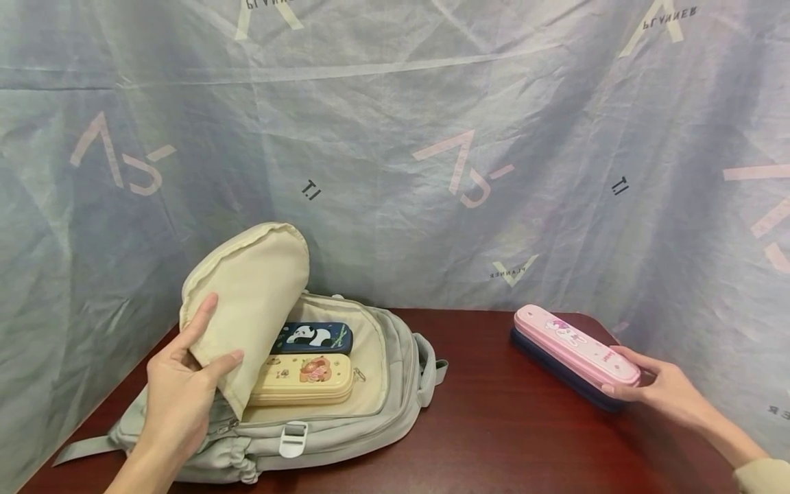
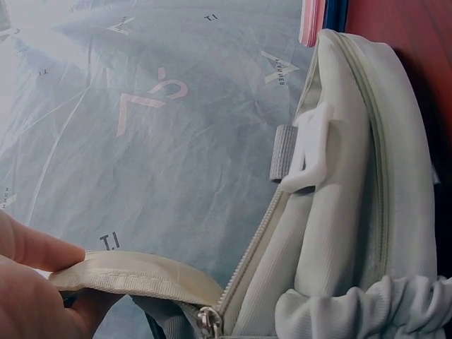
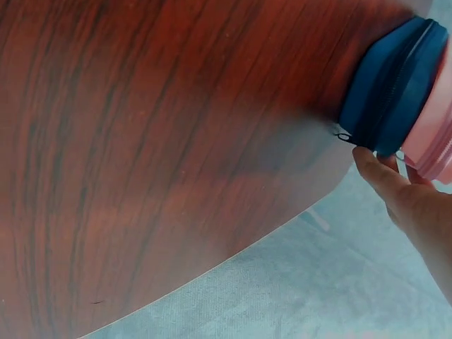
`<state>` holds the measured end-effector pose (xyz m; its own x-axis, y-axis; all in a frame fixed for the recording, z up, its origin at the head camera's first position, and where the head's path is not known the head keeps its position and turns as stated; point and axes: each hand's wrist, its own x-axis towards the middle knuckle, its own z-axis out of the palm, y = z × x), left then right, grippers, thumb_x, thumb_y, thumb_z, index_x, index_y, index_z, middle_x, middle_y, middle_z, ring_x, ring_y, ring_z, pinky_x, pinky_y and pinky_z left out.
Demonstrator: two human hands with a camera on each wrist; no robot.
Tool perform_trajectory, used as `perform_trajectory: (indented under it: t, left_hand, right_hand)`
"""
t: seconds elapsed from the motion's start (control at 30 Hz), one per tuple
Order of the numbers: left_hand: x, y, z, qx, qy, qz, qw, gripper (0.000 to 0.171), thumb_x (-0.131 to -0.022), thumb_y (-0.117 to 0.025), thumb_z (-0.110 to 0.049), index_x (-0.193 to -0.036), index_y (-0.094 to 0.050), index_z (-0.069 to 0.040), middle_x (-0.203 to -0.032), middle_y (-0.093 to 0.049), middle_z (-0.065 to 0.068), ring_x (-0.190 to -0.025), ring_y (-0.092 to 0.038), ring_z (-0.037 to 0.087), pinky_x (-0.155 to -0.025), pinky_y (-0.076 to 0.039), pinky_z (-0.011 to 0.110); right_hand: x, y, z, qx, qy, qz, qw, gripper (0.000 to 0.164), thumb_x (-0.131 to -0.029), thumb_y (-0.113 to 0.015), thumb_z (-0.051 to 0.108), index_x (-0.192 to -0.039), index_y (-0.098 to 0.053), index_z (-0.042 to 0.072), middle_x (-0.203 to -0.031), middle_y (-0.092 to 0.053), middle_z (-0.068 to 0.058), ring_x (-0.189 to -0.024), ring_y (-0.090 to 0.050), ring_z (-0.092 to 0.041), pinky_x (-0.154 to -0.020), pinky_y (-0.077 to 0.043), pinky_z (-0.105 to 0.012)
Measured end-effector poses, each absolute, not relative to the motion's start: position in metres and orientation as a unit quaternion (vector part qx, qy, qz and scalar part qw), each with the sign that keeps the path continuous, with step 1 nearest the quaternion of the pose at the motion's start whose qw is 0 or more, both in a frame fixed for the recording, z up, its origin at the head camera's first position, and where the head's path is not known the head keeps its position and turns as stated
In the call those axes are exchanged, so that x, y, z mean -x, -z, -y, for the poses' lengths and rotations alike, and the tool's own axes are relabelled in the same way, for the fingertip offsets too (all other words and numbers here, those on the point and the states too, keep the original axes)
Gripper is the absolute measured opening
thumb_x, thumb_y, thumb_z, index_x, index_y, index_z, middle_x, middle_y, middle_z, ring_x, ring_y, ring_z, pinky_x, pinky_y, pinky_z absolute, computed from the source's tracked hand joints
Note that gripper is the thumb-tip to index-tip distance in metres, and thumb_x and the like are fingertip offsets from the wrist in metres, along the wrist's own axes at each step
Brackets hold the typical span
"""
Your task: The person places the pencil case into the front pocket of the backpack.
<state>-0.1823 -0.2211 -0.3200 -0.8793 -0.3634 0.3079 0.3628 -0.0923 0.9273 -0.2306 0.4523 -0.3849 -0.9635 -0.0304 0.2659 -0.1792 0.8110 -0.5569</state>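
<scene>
Head view: the pink case (image 1: 574, 343) lies flat on top of a dark blue case (image 1: 558, 367), the two stacked near the far right corner of the tabletop (image 1: 494, 425). Its long axis runs diagonally, from the end nearer the back edge to the end nearer the right edge.

Right hand (image 1: 669, 391): found at that near right end, fingers and thumb bent about it, gripping the pink case. Right wrist view shows a fingertip just beside the blue case's zip pull (image 3: 344, 138); whether it bears on that case cannot be told.

Left hand (image 1: 182, 384): pinching the edge of the raised cream flap (image 1: 253, 281) of a grey backpack (image 1: 401, 357), on the left part of the tabletop. The left hand is well apart from the pink case; the right is the nearer.

Governing relation: the backpack's uncovered compartment lies to the left of the pink case, across the tabletop. Inside, a panda case (image 1: 330, 337) and a yellow case (image 1: 302, 374) lie side by side, long axes roughly parallel to the back edge. The pink case sits at an angle to both.
</scene>
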Motion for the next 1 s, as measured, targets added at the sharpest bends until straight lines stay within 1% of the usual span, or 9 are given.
perform_trajectory:
  t: [0.1, 0.23, 0.33, 0.4, 0.57, 0.87, 1.0]
  left_hand:
    - [0.182, 0.32, 0.221, 0.0, 0.739, 0.627, 0.247, 0.091, -0.083, -0.067, 0.028, -0.157, -0.053, -0.023, -0.171, -0.028, 0.0, -0.144, -0.039, 0.015, -0.091, -0.052, 0.012]
    - [0.182, 0.32, 0.221, -0.001, 0.738, 0.628, 0.247, 0.091, -0.083, -0.067, 0.028, -0.157, -0.053, -0.023, -0.171, -0.028, -0.001, -0.147, -0.036, 0.016, -0.09, -0.052, 0.011]
    - [0.182, 0.32, 0.221, 0.0, 0.737, 0.63, 0.245, 0.091, -0.083, -0.067, 0.028, -0.157, -0.053, -0.023, -0.172, -0.026, -0.001, -0.148, -0.035, 0.016, -0.09, -0.052, 0.011]
    - [0.182, 0.32, 0.221, 0.001, 0.736, 0.631, 0.244, 0.091, -0.084, -0.067, 0.028, -0.157, -0.053, -0.024, -0.172, -0.026, 0.0, -0.147, -0.036, 0.017, -0.09, -0.052, 0.011]
    - [0.182, 0.32, 0.221, 0.0, 0.738, 0.629, 0.246, 0.091, -0.083, -0.067, 0.028, -0.157, -0.053, -0.023, -0.172, -0.028, 0.001, -0.145, -0.04, 0.017, -0.091, -0.052, 0.012]
    - [0.182, 0.32, 0.22, 0.004, 0.74, 0.624, 0.249, 0.091, -0.083, -0.066, 0.029, -0.157, -0.053, -0.022, -0.171, -0.029, 0.002, -0.144, -0.041, 0.016, -0.091, -0.053, 0.012]
    - [0.182, 0.32, 0.22, 0.003, 0.742, 0.624, 0.246, 0.09, -0.084, -0.066, 0.029, -0.157, -0.053, -0.023, -0.171, -0.029, 0.003, -0.143, -0.043, 0.016, -0.09, -0.053, 0.013]
  right_hand:
    - [0.233, 0.386, -0.453, -0.065, -0.306, 0.942, 0.125, 0.085, -0.086, -0.089, 0.027, -0.152, -0.049, -0.008, -0.146, -0.05, -0.04, -0.1, -0.046, 0.014, -0.076, -0.04, -0.008]
    - [0.236, 0.387, -0.451, -0.08, -0.324, 0.935, 0.123, 0.084, -0.086, -0.089, 0.022, -0.151, -0.048, -0.011, -0.137, -0.058, -0.038, -0.094, -0.054, 0.007, -0.074, -0.044, -0.009]
    - [0.238, 0.387, -0.449, -0.088, -0.339, 0.93, 0.114, 0.083, -0.086, -0.089, 0.019, -0.151, -0.046, -0.013, -0.125, -0.067, -0.03, -0.089, -0.059, 0.001, -0.072, -0.047, -0.012]
    - [0.24, 0.387, -0.448, -0.09, -0.343, 0.929, 0.109, 0.083, -0.087, -0.088, 0.018, -0.151, -0.046, -0.012, -0.121, -0.069, -0.024, -0.088, -0.06, 0.0, -0.072, -0.048, -0.013]
    - [0.244, 0.385, -0.444, -0.098, -0.36, 0.923, 0.093, 0.081, -0.088, -0.086, 0.017, -0.153, -0.045, -0.01, -0.118, -0.071, -0.015, -0.09, -0.062, -0.002, -0.074, -0.049, -0.013]
    - [0.253, 0.382, -0.437, -0.115, -0.4, 0.907, 0.063, 0.083, -0.089, -0.086, 0.013, -0.155, -0.042, -0.01, -0.117, -0.071, -0.014, -0.093, -0.064, -0.004, -0.078, -0.05, -0.014]
    - [0.256, 0.383, -0.437, -0.128, -0.427, 0.894, 0.054, 0.08, -0.089, -0.085, 0.007, -0.156, -0.044, -0.007, -0.114, -0.071, -0.01, -0.093, -0.065, -0.007, -0.079, -0.051, -0.015]
